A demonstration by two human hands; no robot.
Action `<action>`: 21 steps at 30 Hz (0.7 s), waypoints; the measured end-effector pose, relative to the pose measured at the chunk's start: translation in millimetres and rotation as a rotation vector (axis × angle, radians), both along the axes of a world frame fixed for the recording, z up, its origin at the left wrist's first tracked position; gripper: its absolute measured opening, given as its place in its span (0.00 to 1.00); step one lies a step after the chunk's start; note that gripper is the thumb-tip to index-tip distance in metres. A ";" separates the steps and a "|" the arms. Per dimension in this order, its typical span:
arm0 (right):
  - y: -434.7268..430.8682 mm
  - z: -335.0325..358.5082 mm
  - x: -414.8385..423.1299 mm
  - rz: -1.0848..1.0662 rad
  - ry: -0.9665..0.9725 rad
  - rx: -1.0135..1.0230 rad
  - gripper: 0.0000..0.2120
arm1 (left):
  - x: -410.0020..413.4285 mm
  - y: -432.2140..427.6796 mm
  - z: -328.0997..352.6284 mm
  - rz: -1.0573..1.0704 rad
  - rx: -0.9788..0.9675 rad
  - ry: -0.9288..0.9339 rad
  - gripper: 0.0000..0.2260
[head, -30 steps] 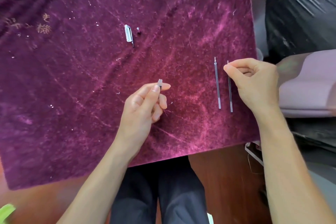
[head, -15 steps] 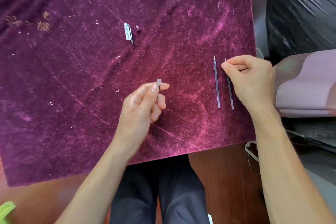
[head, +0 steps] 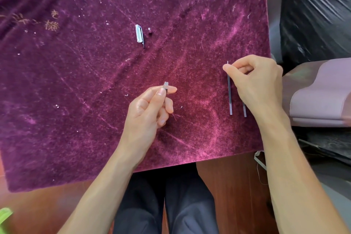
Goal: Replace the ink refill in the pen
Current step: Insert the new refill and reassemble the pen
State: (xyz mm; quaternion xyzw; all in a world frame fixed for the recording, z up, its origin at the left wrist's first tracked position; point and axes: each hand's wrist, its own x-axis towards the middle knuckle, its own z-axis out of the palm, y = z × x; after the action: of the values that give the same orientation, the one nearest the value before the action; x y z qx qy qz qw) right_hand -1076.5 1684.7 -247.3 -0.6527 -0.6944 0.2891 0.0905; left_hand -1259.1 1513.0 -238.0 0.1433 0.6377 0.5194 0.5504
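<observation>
Cloth [head: 76, 100]: deep purple velvet, streaked with lighter magenta brush marks, flecked with white lint. Gold embroidered characters [head: 52, 24] at its far left corner. Table [head: 228, 186]: reddish-brown wood grain. Cap [head: 139, 33]: clear with a silver sheen. Small part [head: 149, 30] beside it: dark, with a pale top. Refill [head: 229, 97]: translucent grey, whitish tip. Second refill [head: 244, 110]: same grey, mostly hidden. Pen piece [head: 166, 86] in the left hand [head: 148, 112]: silver-grey. Trousers [head: 167, 205]: dark navy. Cushion [head: 319, 93]: pale lilac. Sheet [head: 319, 11] at far right: glossy black. Object [head: 4, 216] at lower left: bright green.

Bare forearms, no sleeves; dark navy trousers [head: 171, 205] on legs.
</observation>
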 end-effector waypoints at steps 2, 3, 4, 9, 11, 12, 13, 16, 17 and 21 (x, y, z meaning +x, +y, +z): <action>0.1 -1.1 -1.7 -0.006 -0.024 -0.020 0.10 | -0.7 -1.0 0.4 0.001 -0.002 -0.004 0.13; 0.1 -1.2 -2.6 -0.007 -0.039 -0.028 0.10 | -1.1 -1.3 0.5 0.001 -0.002 -0.006 0.13; 0.0 -1.3 -3.6 -0.007 -0.055 -0.036 0.10 | -1.6 -1.5 0.4 0.001 -0.002 -0.007 0.13; 0.4 0.4 -7.5 -0.008 -0.098 -0.058 0.09 | -5.1 -1.6 -0.8 0.003 -0.003 -0.006 0.13; 1.2 1.5 -8.9 -0.013 -0.099 -0.066 0.08 | -6.6 -1.9 -1.5 0.004 -0.001 -0.004 0.14; 1.8 1.9 -9.8 -0.014 -0.097 -0.074 0.08 | -7.3 -2.1 -1.8 0.004 0.000 -0.001 0.14; 2.4 2.4 -10.6 -0.014 -0.094 -0.083 0.08 | -8.0 -2.2 -2.2 0.005 0.001 -0.001 0.14; 3.6 5.8 -13.3 -0.016 -0.074 -0.112 0.07 | -10.0 -2.8 -2.9 0.002 0.004 -0.004 0.14; 3.7 7.6 -14.4 -0.020 -0.053 -0.120 0.07 | -10.8 -3.3 -2.8 0.003 0.004 -0.005 0.14; 3.0 12.2 -22.6 -0.080 0.135 -0.177 0.08 | -15.7 -6.3 -2.3 0.010 0.003 -0.007 0.14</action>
State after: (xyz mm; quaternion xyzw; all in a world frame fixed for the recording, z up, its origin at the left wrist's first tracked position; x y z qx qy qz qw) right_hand -1099.1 1687.7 -235.1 -0.6643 -0.6320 0.3889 0.0904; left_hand -1274.8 1506.7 -240.3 0.1390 0.6358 0.5237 0.5497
